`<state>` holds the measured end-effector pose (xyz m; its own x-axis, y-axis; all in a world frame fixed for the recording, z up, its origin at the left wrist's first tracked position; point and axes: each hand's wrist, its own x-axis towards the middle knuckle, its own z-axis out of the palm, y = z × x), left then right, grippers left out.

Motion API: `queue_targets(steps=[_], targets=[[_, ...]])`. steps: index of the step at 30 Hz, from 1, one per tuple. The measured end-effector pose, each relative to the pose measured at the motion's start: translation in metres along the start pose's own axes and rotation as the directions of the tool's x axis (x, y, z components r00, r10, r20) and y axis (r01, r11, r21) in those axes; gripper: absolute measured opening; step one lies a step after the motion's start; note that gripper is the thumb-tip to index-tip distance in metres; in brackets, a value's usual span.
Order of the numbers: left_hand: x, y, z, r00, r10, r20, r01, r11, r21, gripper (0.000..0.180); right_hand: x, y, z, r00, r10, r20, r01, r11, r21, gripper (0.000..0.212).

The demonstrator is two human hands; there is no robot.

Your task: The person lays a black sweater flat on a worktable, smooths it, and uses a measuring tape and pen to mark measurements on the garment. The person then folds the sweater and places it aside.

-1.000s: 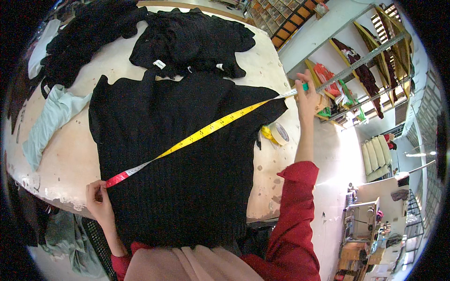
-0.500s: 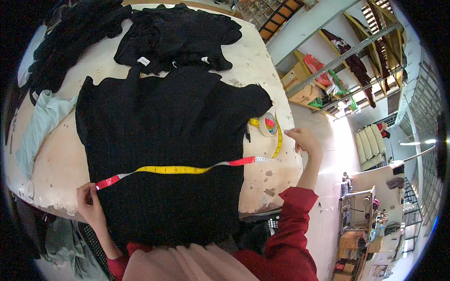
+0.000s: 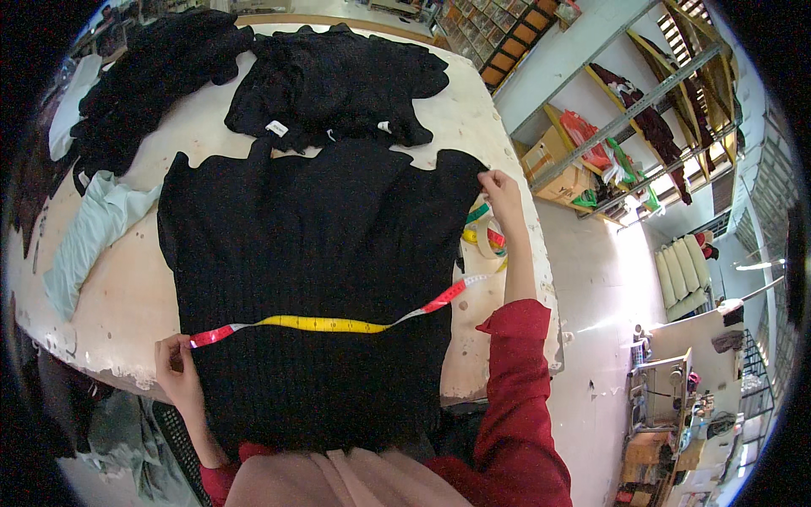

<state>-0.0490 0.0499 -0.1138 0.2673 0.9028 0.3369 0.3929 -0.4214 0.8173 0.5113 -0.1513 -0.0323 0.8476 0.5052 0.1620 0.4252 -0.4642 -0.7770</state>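
A black knitted garment lies spread flat in front of me, its lower part close against my body. Across its ribbed lower half runs a red, yellow and white tape measure, twisted in places. My left hand pinches the red end of the tape at the garment's left edge. My right hand is closed on the garment's upper right corner, thumb and fingers together at the cloth. Just below that hand stands a pale roll of tape, with more measuring tape around it.
The worn pale table carries another black garment with white labels at the back. A black pile lies far left, near a light blue cloth. To the right, beyond the table edge, are shelves with a cardboard box.
My right hand has moved from beside the table's right edge, up and left, onto the garment's upper right corner. My left hand keeps the tape's end. The whole view has shifted slightly.
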Motion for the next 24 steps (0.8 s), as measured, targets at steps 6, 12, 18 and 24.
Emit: queue_targets(steps=[6,12,18,24], targets=[[0.000,-0.003,0.004,1.000,-0.007,0.002,0.007,0.999,-0.036,0.006,0.005,-0.017,0.013,0.913,-0.267,0.308,0.272,0.962,0.027,0.030],[0.000,-0.003,0.004,1.000,0.013,0.003,-0.013,0.999,-0.040,0.005,0.008,-0.021,-0.004,0.991,-0.112,0.074,0.124,0.974,-0.190,0.040],[0.001,-0.007,-0.001,1.000,0.016,0.012,-0.016,1.000,-0.023,0.004,0.029,-0.001,0.032,0.905,-0.361,0.227,0.419,0.653,-0.631,0.047],[-0.003,0.016,0.004,0.991,0.008,-0.131,0.008,0.992,0.124,0.008,0.053,-0.012,0.045,0.903,-0.053,0.425,0.180,0.948,-0.264,0.047]])
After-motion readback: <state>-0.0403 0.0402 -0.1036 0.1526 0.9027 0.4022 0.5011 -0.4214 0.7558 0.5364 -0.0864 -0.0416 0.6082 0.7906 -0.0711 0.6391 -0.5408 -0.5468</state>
